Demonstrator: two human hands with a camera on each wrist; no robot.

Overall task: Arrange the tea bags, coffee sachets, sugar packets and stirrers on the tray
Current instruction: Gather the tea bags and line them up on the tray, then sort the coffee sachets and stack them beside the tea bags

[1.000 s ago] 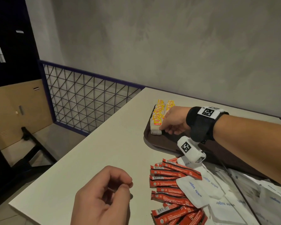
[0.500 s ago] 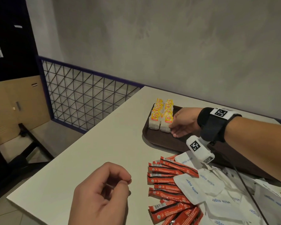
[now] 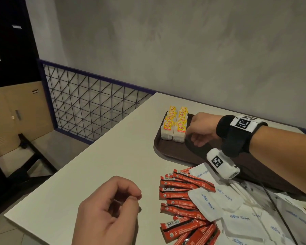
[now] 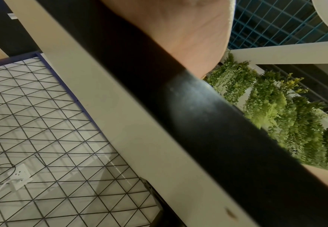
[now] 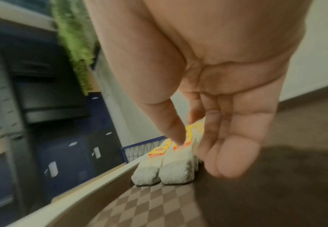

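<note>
Brown checkered tray (image 3: 168, 151), yellow-tagged white tea bags (image 3: 174, 127), red coffee sachets (image 3: 180, 200)

Tea bags (image 3: 174, 127) in 2 rows, tray (image 3: 170, 151) far-left corner, coffee sachets (image 3: 180, 197) & sugar packets (image 3: 224, 206) heaped beside tray

Off-white table (image 3: 99, 167) in front of me: brown tray (image 3: 168, 149) at far right, red coffee sachets (image 3: 182, 202) w/ white sugar packets (image 3: 237, 218) heaped near right; my left hand (image 3: 106, 214) rests near edge.
</note>
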